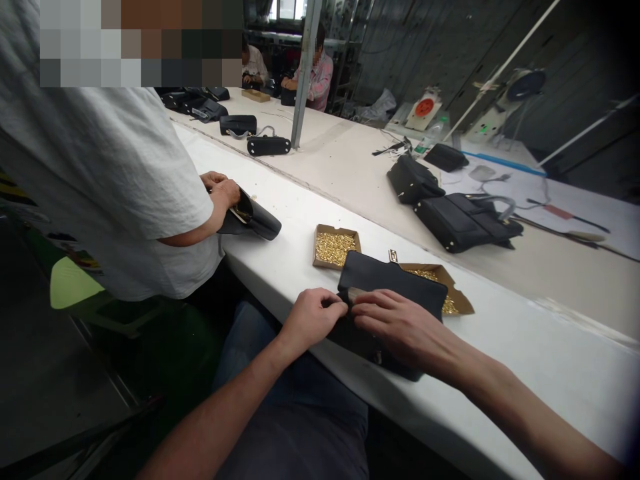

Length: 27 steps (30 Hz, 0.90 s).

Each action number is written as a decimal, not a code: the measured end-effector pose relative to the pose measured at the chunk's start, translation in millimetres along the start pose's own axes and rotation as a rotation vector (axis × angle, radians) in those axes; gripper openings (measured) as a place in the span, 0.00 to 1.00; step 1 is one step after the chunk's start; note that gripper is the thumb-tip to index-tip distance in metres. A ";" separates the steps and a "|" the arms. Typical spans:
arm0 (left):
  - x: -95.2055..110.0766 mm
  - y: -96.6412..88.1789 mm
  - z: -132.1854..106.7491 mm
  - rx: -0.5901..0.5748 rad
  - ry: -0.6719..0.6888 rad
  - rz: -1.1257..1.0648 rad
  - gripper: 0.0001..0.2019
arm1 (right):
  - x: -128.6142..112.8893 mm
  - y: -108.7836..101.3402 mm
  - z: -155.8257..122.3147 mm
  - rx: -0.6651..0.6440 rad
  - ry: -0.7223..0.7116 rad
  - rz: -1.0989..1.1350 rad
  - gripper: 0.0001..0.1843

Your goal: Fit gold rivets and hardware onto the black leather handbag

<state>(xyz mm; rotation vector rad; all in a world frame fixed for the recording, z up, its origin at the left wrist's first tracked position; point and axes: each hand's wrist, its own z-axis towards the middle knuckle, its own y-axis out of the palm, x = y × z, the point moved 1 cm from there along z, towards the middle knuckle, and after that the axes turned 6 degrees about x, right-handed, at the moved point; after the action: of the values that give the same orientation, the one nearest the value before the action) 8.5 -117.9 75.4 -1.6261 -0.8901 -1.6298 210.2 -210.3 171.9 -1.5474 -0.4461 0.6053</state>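
Observation:
A black handbag [385, 277] lies on the white tabletop in front of me, its flap raised and a gold clasp plate [393, 256] at the flap's far edge. My left hand [315, 320] is closed, thumb and forefinger pinching the bag's left edge by its opening. Reaching over the bag, my right hand [400, 327] has its fingers bent and gripping at the same opening, close to the left fingertips. Whatever sits between the fingertips is partly hidden. My right hand covers much of the bag's front.
Two cardboard boxes of small gold metal pieces, one left [317, 249] and one right [459, 301], stand behind the bag. A co-worker's hands [223, 190] hold another black bag [263, 220] at left. More black bags [467, 217] lie across the table near a metal post [304, 77].

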 end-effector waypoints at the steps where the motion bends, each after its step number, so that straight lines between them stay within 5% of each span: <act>1: 1.0 -1.4 0.3 -0.010 -0.003 0.000 0.09 | 1.0 0.6 -0.9 0.006 0.009 0.000 0.13; 5: 2.4 -2.4 2.1 -0.008 0.013 0.008 0.09 | 5.9 7.5 -7.7 0.019 0.117 -0.004 0.11; 10: -3.5 -0.1 8.0 -0.062 -0.018 -0.001 0.09 | 5.6 18.1 -17.7 0.073 0.284 0.250 0.13; 19: -7.2 7.4 15.3 -0.059 -0.072 -0.027 0.08 | 3.5 38.9 -24.8 0.215 0.232 -0.019 0.13; 27: -6.4 16.0 16.4 0.007 -0.004 0.015 0.07 | -11.7 49.5 -34.1 0.338 0.362 0.127 0.17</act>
<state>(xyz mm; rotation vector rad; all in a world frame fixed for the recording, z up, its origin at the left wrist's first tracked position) 30.9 -113.1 69.2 -1.6280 -0.8826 -1.6128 218.2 -247.8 124.2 -1.3279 0.0307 0.4560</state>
